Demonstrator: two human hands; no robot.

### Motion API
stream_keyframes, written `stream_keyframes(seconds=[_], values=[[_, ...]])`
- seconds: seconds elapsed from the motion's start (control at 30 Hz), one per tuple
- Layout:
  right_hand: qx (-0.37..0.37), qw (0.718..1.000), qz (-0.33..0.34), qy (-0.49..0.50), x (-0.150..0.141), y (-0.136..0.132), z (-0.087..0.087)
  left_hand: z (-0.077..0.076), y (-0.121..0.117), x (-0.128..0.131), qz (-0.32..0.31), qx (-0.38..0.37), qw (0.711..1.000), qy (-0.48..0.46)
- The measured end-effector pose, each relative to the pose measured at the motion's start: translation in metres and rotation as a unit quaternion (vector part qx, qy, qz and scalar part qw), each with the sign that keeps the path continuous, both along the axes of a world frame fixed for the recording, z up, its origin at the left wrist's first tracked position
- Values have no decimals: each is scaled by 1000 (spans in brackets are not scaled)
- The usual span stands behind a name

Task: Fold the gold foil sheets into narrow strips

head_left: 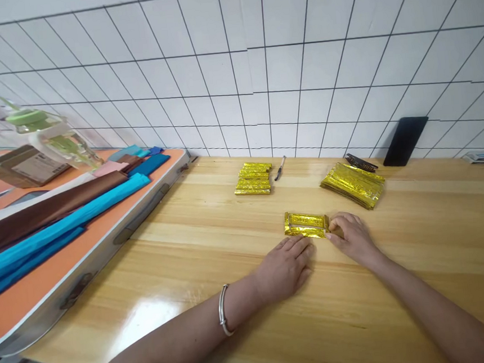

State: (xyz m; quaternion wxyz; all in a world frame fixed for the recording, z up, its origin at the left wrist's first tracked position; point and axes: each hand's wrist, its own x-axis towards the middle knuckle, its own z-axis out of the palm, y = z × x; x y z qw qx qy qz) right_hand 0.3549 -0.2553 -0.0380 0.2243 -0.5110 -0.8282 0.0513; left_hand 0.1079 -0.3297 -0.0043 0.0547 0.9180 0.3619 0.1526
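Observation:
In front of me a sheet of gold foil paper, folded into a flat strip with raised folds at both ends, lies on the wooden table. My left hand rests along its near edge, fingers stretched out flat and touching the foil. The thumb and fingers of my right hand pinch the strip's right end. Farther back on the right is a stack of flat gold foil paper. Several folded gold pieces lie in an overlapping row at the back, left of centre.
A pen lies beside the folded pieces. Behind the stack are a dark stapler-like object and a black phone-like slab leaning on the tiled wall. At left, an orange-topped table bears rolled coloured sheets, a cardboard box and a bottle.

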Motion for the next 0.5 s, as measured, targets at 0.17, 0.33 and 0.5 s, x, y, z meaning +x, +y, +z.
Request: stream_keyframes(seconds=[0.17,0.33,0.5], values=[[-2,1000,0,8,1,3,-4,5,3,-40,55,11,998,-5],[0,1000,4,13,0,3,-3,4,11,-46,10,33,999,32],[-5,1000,6,10,0,3,-2,-5,13,-38,43,27,998,48]])
